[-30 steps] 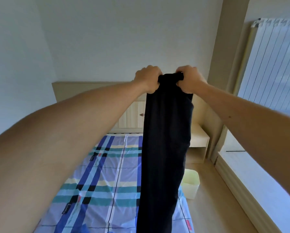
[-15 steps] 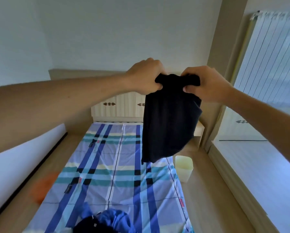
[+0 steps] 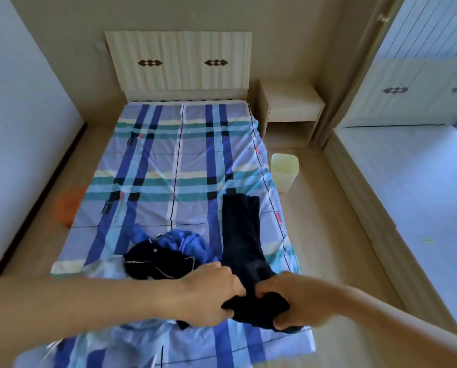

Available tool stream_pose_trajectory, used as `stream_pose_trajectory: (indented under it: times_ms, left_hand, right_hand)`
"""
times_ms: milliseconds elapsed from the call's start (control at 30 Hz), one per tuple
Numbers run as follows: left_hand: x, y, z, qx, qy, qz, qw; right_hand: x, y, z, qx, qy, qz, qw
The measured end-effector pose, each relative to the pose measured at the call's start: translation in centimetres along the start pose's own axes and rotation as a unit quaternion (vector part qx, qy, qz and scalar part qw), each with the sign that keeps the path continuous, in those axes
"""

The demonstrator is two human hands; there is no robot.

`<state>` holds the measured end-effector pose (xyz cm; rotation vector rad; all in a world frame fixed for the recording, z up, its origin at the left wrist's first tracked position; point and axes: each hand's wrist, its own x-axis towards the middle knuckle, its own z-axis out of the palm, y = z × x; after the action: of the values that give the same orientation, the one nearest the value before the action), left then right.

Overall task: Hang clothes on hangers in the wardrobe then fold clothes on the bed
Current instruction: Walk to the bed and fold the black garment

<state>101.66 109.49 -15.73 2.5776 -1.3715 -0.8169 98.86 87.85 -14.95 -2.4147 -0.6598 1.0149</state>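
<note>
While dark trousers [image 3: 240, 235] lie on the bed [image 3: 169, 155] stretching toward twelve o'clock, the left hand [image 3: 212, 294] and right hand [image 3: 300, 301] both clutch their near end.

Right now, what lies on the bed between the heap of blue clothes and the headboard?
Between the heap of blue clothes and the headboard only bare plaid bedsheet shows in the head view; the black garment lies off to the right.

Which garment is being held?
The long black garment, its near end gripped by left hand and right hand; blue garment and navy garment lie heaped beside it.
</note>
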Motion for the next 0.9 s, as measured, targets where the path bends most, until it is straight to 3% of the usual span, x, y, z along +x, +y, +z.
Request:
stream_pose_trajectory:
  times_ms: [100,233,333,533,633,733,833,900]
  left_hand:
    - [1.7,-0.8,4.9,-0.05,-0.066,0.008,0.997]
    - [5.0,-3.3,8.5,-0.12,-0.086,-0.014,0.989]
    - [10.3,-7.6,10.7,-0.152,-0.074,-0.053,0.984]
    - [23.6,-19.8,13.6,-0.184,0.025,-0.129,0.974]
    - [30.7,-26.1,14.2,-0.169,0.1,-0.153,0.969]
    - [36.3,-31.8,16.3,-0.065,0.171,-0.23,0.956]
    - [38.4,-33.8,22.8,0.034,0.131,-0.293,0.946]
    - [38.1,-32.7,29.5,0.025,0.07,-0.247,0.966]
  right_hand:
    - [2.0,2.5,3.5,0.035,-0.074,0.003,0.997]
    - [5.3,6.7,5.8,0.087,-0.093,0.03,0.991]
    - [9.9,12.1,6.1,0.116,-0.056,0.073,0.989]
    - [21.9,24.1,2.9,0.15,0.071,0.144,0.975]
    - [29.3,30.4,0.5,0.127,0.161,0.166,0.965]
    - [35.7,36.1,0.4,0.112,0.232,0.185,0.948]
    - [39.3,39.4,6.2,0.034,0.217,0.212,0.952]
    - [39.9,40.2,13.5,0.026,0.194,0.196,0.961]
